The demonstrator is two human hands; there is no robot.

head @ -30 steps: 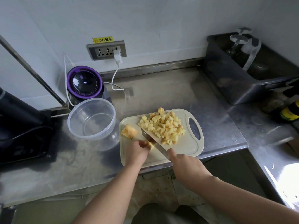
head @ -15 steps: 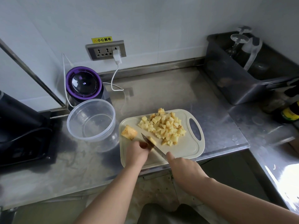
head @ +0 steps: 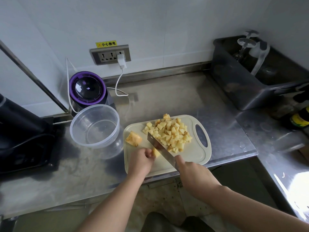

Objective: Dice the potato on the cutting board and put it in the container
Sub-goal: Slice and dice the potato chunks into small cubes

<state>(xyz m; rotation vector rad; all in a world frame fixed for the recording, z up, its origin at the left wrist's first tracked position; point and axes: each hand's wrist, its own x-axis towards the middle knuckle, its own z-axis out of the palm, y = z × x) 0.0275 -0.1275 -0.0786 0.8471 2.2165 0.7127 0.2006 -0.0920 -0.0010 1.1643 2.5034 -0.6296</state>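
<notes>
A cream cutting board [head: 192,156] lies on the steel counter. A pile of diced potato [head: 168,133] covers its far middle, and an uncut potato chunk [head: 133,138] sits at its left edge. My left hand [head: 140,160] pinches a small potato piece [head: 156,152] on the board. My right hand [head: 194,173] grips the handle of a knife [head: 159,146], whose blade rests against that piece. A clear round container [head: 95,126] stands empty just left of the board.
A purple-rimmed appliance [head: 87,88] stands behind the container, with a white cable to a wall socket [head: 111,54]. A black appliance [head: 20,131] sits at the left, a dark bin [head: 250,76] with glassware at the right, bottles [head: 300,118] beside it.
The knife blade has shifted a little between cuts beside my left fingers. The left hand stays on the small piece. The diced pile and the chunk have not moved.
</notes>
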